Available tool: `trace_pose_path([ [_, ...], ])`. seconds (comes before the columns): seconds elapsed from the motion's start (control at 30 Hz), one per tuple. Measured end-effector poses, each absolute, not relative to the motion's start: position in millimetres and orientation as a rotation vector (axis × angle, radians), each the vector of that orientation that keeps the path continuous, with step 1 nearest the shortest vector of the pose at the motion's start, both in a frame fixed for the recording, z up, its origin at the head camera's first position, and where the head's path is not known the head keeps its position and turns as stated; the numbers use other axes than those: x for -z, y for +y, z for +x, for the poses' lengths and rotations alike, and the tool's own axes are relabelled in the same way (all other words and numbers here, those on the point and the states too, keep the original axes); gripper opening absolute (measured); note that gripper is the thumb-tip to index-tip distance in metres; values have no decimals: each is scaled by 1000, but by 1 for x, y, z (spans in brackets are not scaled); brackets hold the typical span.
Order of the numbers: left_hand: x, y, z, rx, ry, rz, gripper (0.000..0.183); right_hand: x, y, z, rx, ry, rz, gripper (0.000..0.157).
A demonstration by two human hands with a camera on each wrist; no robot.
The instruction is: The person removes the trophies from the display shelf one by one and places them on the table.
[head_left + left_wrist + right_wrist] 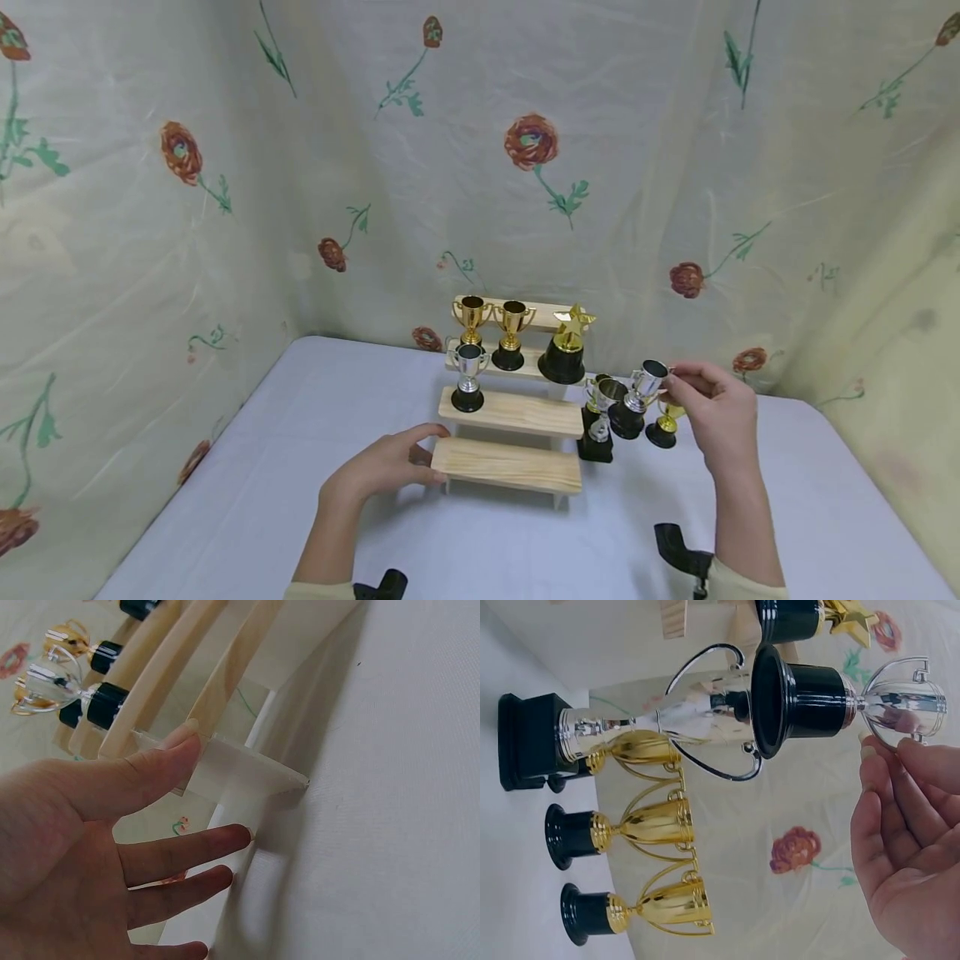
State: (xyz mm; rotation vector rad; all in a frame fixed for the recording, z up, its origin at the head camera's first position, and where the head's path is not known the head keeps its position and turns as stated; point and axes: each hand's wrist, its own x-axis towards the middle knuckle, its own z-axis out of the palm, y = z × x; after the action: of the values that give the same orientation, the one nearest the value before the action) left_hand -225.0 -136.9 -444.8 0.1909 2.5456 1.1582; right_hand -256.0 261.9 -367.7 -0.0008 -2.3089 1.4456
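My right hand [716,408] pinches a small silver trophy cup [637,400] by its handle side. The cup is lifted, its black base [799,701] hanging beside the stepped wooden stand [510,467]. Below and behind it a larger silver trophy [697,720] stands on the table, next to gold trophy cups [660,821]. At the stand's left end, my left hand [382,467] rests its thumb on the lowest step, the other fingers extended and spread. On the stand are a silver cup [468,375], two gold cups [512,325] and a gold star trophy [568,342].
A white cloth covers the table [300,400]. Floral curtains [480,183] hang behind it and along both sides. The stand's steps rise toward the back, with the bigger trophies close by its right end.
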Motion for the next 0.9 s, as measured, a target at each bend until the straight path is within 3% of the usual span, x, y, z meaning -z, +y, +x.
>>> trace_pose_path([
  [0.33,446,-137,-225,-1168,2534,170,58,369,270,-255,-1447,-2303,56,19],
  [0.9,445,-137,-224,-1174,2530,172,57,381,292,-262,-1395,-2433,17,21],
])
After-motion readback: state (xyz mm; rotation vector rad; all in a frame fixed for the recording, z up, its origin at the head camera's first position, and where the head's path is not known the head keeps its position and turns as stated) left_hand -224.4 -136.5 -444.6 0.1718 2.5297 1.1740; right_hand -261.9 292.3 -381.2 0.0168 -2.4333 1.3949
